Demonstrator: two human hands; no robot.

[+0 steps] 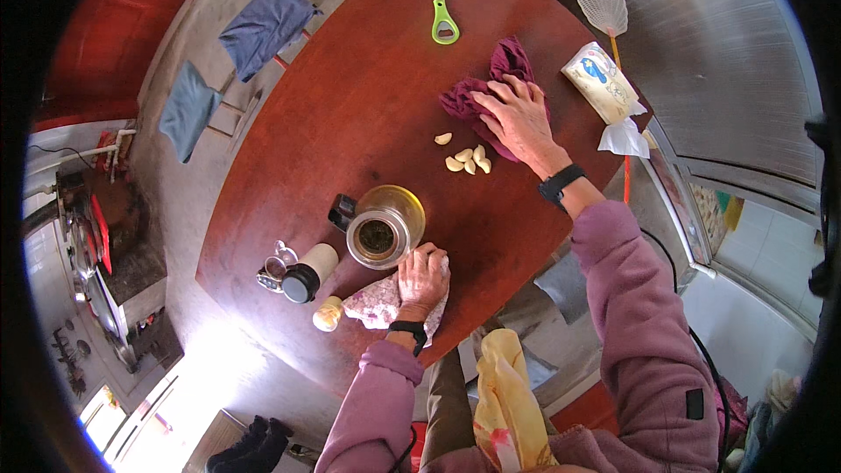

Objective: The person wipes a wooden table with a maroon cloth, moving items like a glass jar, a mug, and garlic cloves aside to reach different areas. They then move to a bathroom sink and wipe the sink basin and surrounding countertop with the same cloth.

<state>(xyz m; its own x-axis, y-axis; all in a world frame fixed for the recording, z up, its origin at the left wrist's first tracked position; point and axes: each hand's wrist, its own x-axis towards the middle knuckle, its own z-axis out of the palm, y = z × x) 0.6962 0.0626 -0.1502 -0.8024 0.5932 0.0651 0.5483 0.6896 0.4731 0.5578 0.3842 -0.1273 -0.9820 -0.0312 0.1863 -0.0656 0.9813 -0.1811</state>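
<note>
My right hand [519, 118] presses down on a crumpled maroon cloth [512, 59] with its fingers bent over the fabric. Several peeled garlic cloves [468, 159] lie on the wooden table just below that cloth. Nearer to me, my left hand [422, 279] is curled over a pink floral cloth [373, 302] at the table's edge; its fingertips are beside a glass teapot [394, 207] with a metal rim and black handle. Left of the floral cloth stands a small jar [327, 314] with yellowish contents.
A dark-lidded bottle [318, 269] and glasses [274, 266] stand at the table's left. Farther off lie a green bottle opener [445, 23], a tissue pack [601, 82] and a fly swatter [601, 5]. Cloth-covered stools [268, 26] flank the red-brown table [341, 112].
</note>
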